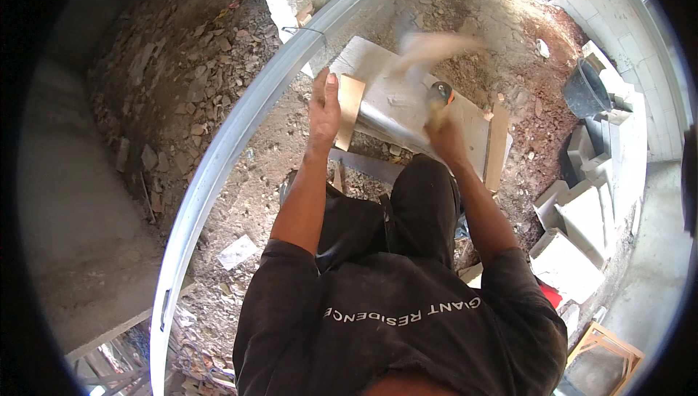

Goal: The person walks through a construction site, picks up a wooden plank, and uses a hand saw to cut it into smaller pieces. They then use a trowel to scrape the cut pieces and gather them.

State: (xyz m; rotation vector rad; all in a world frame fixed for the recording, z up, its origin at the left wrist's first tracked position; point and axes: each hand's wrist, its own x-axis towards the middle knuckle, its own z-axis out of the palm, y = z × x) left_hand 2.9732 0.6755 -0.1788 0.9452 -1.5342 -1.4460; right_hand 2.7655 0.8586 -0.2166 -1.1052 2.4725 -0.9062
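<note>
My left hand (325, 109) is beside a long curved-looking metal channel (256, 112) and the left edge of a tan board strip (350, 111). Its thumb and a finger stretch forward, and nothing shows gripped in it. My right hand (445, 138) is closed around a tool with a dark round body and orange detail (440, 94), whose kind I cannot make out. Under the tool lies a pale grey, dusty block or panel (389, 102). Just beyond, a pale shape (429, 51) is smeared by motion and cannot be identified.
Rubble (196, 91) covers the ground at left. Another board strip (497, 145) lies along the panel's right side. At right stand a black bucket (586, 89), several pale blocks (574, 229) and a block wall (618, 25). A wooden frame (603, 349) rests at lower right.
</note>
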